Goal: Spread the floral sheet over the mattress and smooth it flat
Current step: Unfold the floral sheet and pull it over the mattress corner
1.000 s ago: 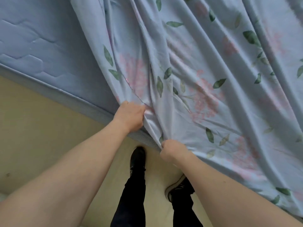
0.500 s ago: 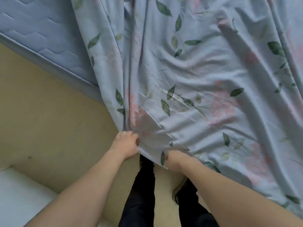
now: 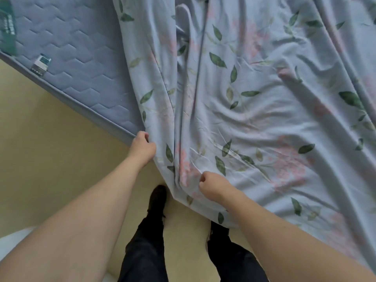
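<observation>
A quilted blue mattress (image 3: 77,64) fills the upper left, its piped edge running diagonally down to the middle of the view, with a pale yellow floor (image 3: 40,151) below it. A small label (image 3: 40,64) lies near that edge, and a dark green object (image 3: 7,27) sits at the far left corner, too blurred to tell what it is. The floral sheet (image 3: 254,110), light blue with green leaves and pink blooms, covers the right and centre of the mattress in long folds and creases; the left part of the mattress is bare. The sheet's near edge hangs over the mattress side towards the floor.

The left hand (image 3: 142,148) is at the mattress edge, its grip clenched around the sheet's left border. The right hand (image 3: 212,187) holds a bunched fold nearer the body, fingers curled into the cloth. Dark trousers (image 3: 146,247) and a black shoe (image 3: 157,197) stand on the floor just beside the hanging cloth. A white surface (image 3: 12,239) shows at the lower left.
</observation>
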